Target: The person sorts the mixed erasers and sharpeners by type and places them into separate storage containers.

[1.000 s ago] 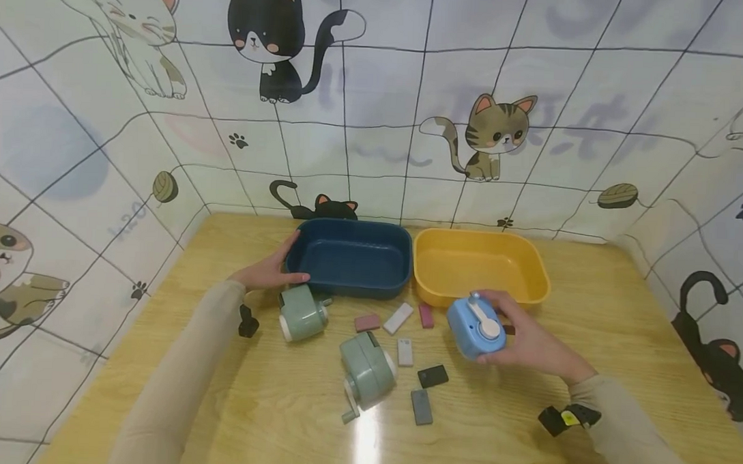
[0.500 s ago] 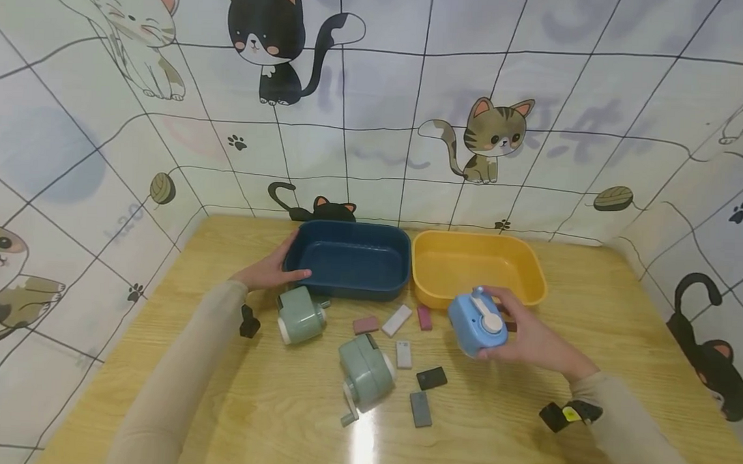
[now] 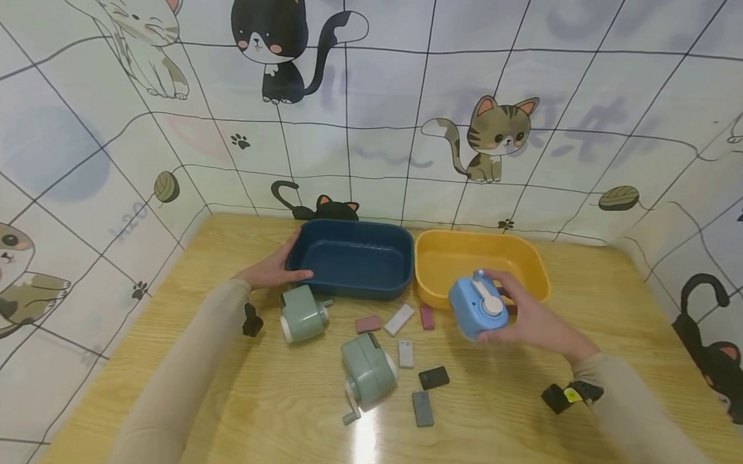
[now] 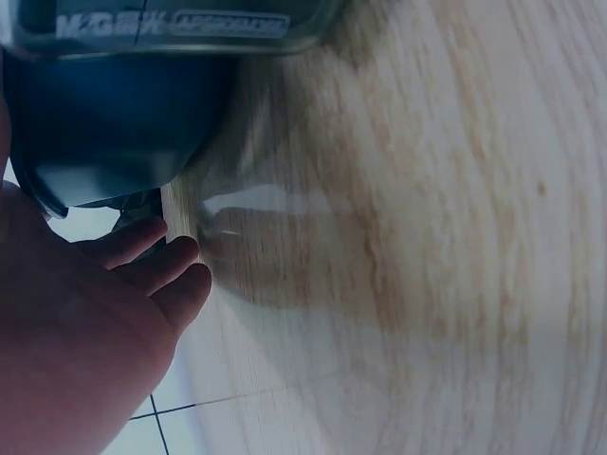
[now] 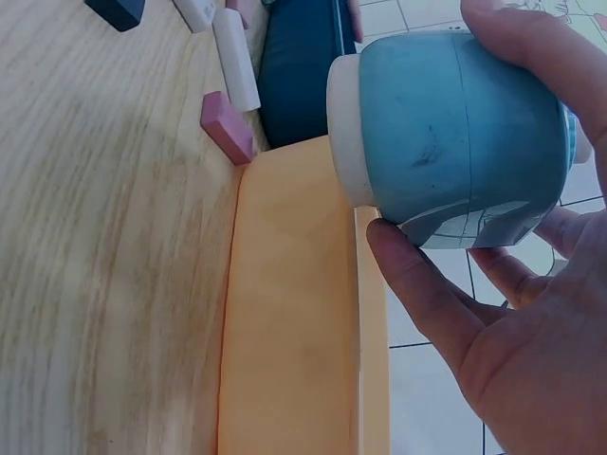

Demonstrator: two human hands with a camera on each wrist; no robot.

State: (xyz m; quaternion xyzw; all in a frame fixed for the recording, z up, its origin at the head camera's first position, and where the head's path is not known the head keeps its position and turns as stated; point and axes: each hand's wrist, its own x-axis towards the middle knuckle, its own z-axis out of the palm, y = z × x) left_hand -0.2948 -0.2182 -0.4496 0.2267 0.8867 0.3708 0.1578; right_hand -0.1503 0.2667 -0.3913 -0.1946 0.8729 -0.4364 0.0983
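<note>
place: walled-in work nook, kind of room unclear | cat-print wall covering (image 3: 385, 103) | wood-grain table (image 3: 279, 399)

white gridded walls (image 3: 385, 89) with cartoon cats (image 3: 269, 20); wood-grain table (image 3: 267, 406), bright light streak (image 3: 365, 447)

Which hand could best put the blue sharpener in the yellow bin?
Likely the right hand: it holds the blue sharpener near the yellow bin; the left hand is at the navy bin.

The blue sharpener (image 3: 469, 309) right of centre looks smooth plastic, the table (image 3: 279, 406) glossy wood, the lower-left sleeve (image 3: 172, 382) matt cloth.
</note>
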